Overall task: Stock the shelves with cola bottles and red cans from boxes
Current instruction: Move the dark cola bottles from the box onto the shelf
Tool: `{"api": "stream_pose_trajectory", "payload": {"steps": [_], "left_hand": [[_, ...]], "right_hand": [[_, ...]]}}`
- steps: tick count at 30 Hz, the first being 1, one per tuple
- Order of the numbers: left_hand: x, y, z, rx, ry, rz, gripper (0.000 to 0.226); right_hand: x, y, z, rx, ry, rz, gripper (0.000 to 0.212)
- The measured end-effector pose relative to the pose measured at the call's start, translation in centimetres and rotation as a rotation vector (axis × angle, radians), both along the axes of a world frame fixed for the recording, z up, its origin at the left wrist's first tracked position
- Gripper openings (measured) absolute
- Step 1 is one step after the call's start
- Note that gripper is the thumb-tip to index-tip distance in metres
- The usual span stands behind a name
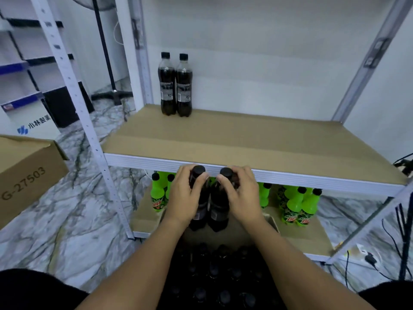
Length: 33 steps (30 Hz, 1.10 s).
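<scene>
Left hand [183, 193] grips one cola bottle [199, 205], right hand [241, 193] grips another [220, 209], side by side just below the shelf [223, 139] edge. Two bottles [176, 86] stand far left on it.

Both your forearms reach straight out, side by side. Your left hand [182, 193] curls its fingers tight in a grip; your right hand [242, 193] mirrors it, knuckles up.

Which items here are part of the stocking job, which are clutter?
Job: left hand and right hand, each gripping a cola bottle; two shelved colas; shelf; bottle box.
Clutter: green bottles, closed carton, fan stand, cables.
</scene>
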State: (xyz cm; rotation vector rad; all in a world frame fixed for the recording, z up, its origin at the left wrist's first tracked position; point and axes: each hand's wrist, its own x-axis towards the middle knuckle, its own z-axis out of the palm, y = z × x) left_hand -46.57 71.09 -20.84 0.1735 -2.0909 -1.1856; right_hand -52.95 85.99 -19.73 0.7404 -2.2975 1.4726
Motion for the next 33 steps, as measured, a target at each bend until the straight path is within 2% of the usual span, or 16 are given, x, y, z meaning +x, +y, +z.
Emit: {"api": "stream_pose_trajectory", "payload": {"steps": [3, 9, 14, 19, 27, 33], "left_hand": [[-1.0, 0.3, 4.7, 0.02, 0.082, -0.004, 0.012], [-3.7, 0.6, 14.4, 0.027, 0.187, -0.086, 0.02], [-7.7, -0.2, 18.9, 0.076, 0.208, -0.126, 0.023], [-12.3, -0.5, 19.1, 0.096, 0.187, -0.115, 0.013], [-20.8, -2.5, 17.5, 0.091, 0.148, -0.095, 0.017], [-27.7, -4.5, 17.5, 0.082, 0.124, -0.136, 0.016]], "right_hand": [[-0.6, -0.1, 5.2, -0.086, 0.039, -0.005, 0.016], [-2.6, -0.3, 14.2, -0.265, 0.095, 0.003, 0.013], [-5.3, -1.0, 18.9, -0.312, 0.082, -0.012, 0.014], [-9.3, -2.4, 19.0, -0.315, 0.059, -0.04, 0.01], [-17.2, -5.2, 17.6, -0.334, 0.033, -0.083, 0.009], [-25.4, -7.9, 16.8, -0.284, 0.111, -0.136, 0.016]]}}
